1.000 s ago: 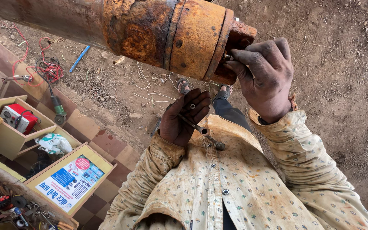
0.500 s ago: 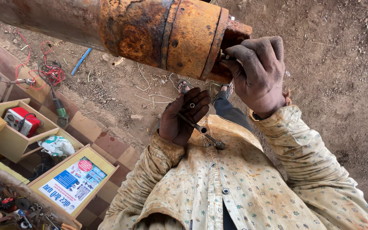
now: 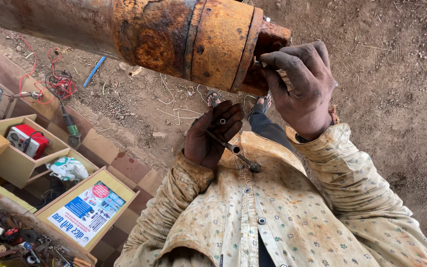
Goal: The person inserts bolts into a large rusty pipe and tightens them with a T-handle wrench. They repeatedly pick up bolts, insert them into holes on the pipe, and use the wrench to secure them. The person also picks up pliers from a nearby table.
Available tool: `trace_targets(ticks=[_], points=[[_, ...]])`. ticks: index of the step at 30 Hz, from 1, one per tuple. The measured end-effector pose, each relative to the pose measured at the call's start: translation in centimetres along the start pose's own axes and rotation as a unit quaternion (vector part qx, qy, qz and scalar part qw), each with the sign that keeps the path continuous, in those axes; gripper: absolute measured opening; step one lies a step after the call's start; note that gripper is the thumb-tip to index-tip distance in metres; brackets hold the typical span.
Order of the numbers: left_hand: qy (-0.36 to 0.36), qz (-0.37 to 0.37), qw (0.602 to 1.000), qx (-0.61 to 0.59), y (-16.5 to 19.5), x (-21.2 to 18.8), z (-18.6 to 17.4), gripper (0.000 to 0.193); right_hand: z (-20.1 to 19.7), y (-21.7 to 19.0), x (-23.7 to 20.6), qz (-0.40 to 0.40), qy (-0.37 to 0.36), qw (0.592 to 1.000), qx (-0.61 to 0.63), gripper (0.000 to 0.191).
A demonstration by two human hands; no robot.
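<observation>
Although the large rust-coated steel cylinder [image 3: 174, 39] fills the top of the head view, only its flanged end is being worked on. It lies roughly level above the person's lap, its end cap ringed by raised bands and small bolt holes. Judged by its bulk and wall, it is heavy and rigid; the flaking orange scale looks rough and crumbly rather than slick, so it would take a grip but shed grit. The banded flange offers the firmest purchase.

The right hand [image 3: 300, 86] is cupped against the cylinder's end face, fingertips pinched on a small fitting there; what exactly it grips is hidden by the fingers.

The left hand [image 3: 212, 133] rests palm-up just below, loosely curled, cradling a slim dark metal rod tool [image 3: 231, 147] that lies across the palm and runs down toward the shirt, with a small grey washer [image 3: 222, 121] on the fingers. The rod appears stiff and light; the washer is small and could easily roll off.

Both hands are blackened with grime. The floral cream shirt [image 3: 282, 222] is stained with rust. On the tiled floor to the left stand open wooden boxes [image 3: 23, 168], a red device [image 3: 25, 141] and red wire [image 3: 58, 84] on the dirt.
</observation>
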State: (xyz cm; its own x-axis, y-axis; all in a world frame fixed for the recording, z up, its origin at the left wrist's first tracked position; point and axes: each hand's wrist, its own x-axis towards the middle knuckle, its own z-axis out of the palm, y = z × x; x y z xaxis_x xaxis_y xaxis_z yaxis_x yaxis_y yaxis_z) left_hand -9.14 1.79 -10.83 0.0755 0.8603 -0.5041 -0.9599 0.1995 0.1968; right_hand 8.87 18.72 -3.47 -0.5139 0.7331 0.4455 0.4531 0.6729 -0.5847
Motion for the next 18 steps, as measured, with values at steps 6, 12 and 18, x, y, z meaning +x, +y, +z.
trace_targets(ticks=[6, 12, 18], points=[[0.008, 0.001, 1.0, -0.01, -0.2, -0.1, 0.2, 0.054, -0.3, 0.6, 0.2, -0.01, -0.011, 1.0, 0.015, 0.026], [-0.001, 0.006, 1.0, -0.018, -0.2, -0.1, 0.5, 0.053, -0.7, 0.6, 0.1, -0.005, -0.019, 1.0, 0.009, 0.025], [0.005, 0.007, 1.0, -0.016, -0.2, -0.1, 0.9, 0.053, -1.1, 0.7, 0.2, -0.026, -0.02, 0.999, -0.012, 0.023]])
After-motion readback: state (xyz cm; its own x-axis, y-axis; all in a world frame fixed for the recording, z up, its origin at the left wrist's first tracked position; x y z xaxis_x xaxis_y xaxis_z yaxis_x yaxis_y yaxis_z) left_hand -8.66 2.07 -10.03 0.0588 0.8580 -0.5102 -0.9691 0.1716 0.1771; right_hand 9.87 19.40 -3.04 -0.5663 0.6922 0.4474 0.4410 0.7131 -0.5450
